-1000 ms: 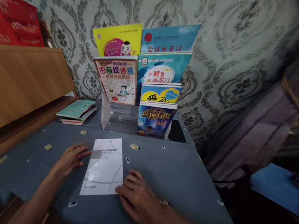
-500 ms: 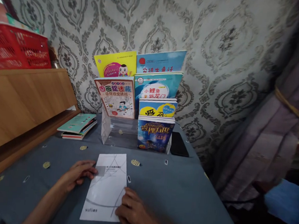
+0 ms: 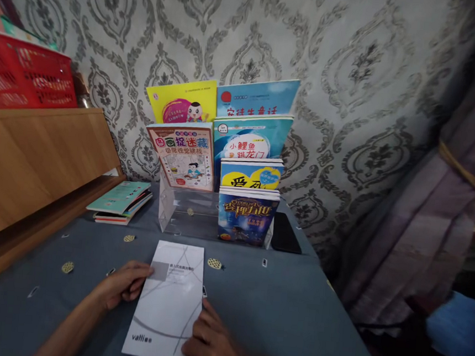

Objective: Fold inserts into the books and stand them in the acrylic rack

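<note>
A white booklet (image 3: 168, 305) with a grey square and thin curved lines on its cover lies on the table in front of me. My left hand (image 3: 127, 283) pinches its left edge near the grey square, fingers curled beneath and thumb hidden in part. At the lower right edge, my right hand (image 3: 213, 339) has its fingers bent around the booklet's side. Behind it stands a clear acrylic rack (image 3: 190, 218) with upright picture books, among them a dark blue book (image 3: 246, 217) at the front right and a pinkish-bordered book (image 3: 187, 160) on the left.
A small stack of books (image 3: 121, 198) lies left of the rack, beside a wooden shelf (image 3: 44, 155) bearing a red basket (image 3: 28, 74). A flat black object (image 3: 286, 233) rests right of the rack. Patterned wallpaper rises behind, and a tied curtain (image 3: 419, 232) hangs at the right.
My left hand's fingers have closed onto the booklet's left edge. My right hand stays at the right edge, its fingers slightly shifted. The view has moved slightly.
</note>
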`<state>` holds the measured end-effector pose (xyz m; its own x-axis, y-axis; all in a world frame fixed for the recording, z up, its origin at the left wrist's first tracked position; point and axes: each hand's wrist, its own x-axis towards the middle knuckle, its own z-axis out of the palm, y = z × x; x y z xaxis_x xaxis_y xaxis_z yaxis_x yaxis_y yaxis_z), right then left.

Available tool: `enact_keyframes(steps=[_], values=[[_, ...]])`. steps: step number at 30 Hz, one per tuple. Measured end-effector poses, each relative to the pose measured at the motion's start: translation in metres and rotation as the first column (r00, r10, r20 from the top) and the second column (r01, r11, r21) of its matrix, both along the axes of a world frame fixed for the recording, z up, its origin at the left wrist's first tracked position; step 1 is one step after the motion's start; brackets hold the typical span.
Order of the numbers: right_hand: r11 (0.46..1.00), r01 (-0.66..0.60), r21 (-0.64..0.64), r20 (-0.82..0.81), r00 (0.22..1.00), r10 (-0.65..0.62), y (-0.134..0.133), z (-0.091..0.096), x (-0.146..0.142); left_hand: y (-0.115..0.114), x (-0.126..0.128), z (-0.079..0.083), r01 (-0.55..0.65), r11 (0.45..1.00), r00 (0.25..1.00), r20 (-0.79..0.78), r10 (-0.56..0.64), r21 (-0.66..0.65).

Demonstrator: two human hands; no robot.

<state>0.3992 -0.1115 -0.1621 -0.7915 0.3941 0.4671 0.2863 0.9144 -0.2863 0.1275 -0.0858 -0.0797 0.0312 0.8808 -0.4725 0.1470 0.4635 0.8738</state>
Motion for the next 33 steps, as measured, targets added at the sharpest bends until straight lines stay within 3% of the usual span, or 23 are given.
enact_keyframes(steps=[3, 6, 9, 12, 14, 17, 19, 21, 25, 27, 30, 33], values=[[0.998, 0.021, -0.067, -0.005, 1.0, -0.021, -0.002, 0.008, 0.004, -0.003, 0.003, 0.005, 0.051, 0.999, 0.998, 0.019, -0.051, 0.015], [0.97, 0.139, -0.199, 0.014, 0.99, -0.139, -0.003, 0.02, 0.013, -0.007, 0.002, 0.018, 0.067, 0.996, 0.996, 0.048, -0.07, 0.063], [0.887, 0.303, -0.349, 0.053, 0.951, -0.304, 0.003, 0.032, 0.021, -0.011, -0.001, 0.027, 0.04, 0.994, 0.993, 0.104, -0.051, 0.102], [0.756, 0.369, -0.541, 0.053, 0.912, -0.407, 0.017, 0.041, 0.019, -0.012, -0.002, 0.028, 0.043, 0.995, 0.981, 0.184, -0.06, 0.093], [0.664, 0.327, -0.673, 0.007, 0.9, -0.436, 0.028, 0.043, 0.012, -0.011, -0.001, 0.026, 0.057, 0.994, 0.97, 0.229, -0.078, 0.095], [0.537, 0.161, -0.828, -0.135, 0.872, -0.47, 0.042, 0.045, -0.003, -0.009, 0.001, 0.026, 0.054, 0.988, 0.966, 0.244, -0.089, 0.144], [0.503, 0.038, -0.863, -0.254, 0.829, -0.499, 0.048, 0.049, -0.012, -0.007, 0.001, 0.028, 0.038, 0.982, 0.971, 0.226, -0.08, 0.185], [0.559, -0.021, -0.829, -0.36, 0.786, -0.503, 0.051, 0.058, -0.017, -0.006, -0.002, 0.03, 0.004, 0.974, 0.977, 0.205, -0.051, 0.226], [0.805, 0.084, -0.587, -0.435, 0.806, -0.401, 0.047, 0.09, -0.025, 0.0, -0.007, 0.034, -0.126, 0.922, 0.975, 0.218, 0.046, 0.366], [0.892, 0.121, -0.436, -0.446, 0.832, -0.33, 0.043, 0.104, -0.028, 0.003, -0.008, 0.034, -0.198, 0.877, 0.963, 0.255, 0.09, 0.438], [0.934, 0.123, -0.336, -0.396, 0.881, -0.259, 0.036, 0.106, -0.031, 0.008, -0.009, 0.03, -0.234, 0.843, 0.961, 0.249, 0.124, 0.484], [0.938, 0.179, -0.295, -0.313, 0.91, -0.272, 0.032, 0.094, -0.03, 0.009, -0.01, 0.025, -0.204, 0.853, 0.974, 0.189, 0.126, 0.48]])
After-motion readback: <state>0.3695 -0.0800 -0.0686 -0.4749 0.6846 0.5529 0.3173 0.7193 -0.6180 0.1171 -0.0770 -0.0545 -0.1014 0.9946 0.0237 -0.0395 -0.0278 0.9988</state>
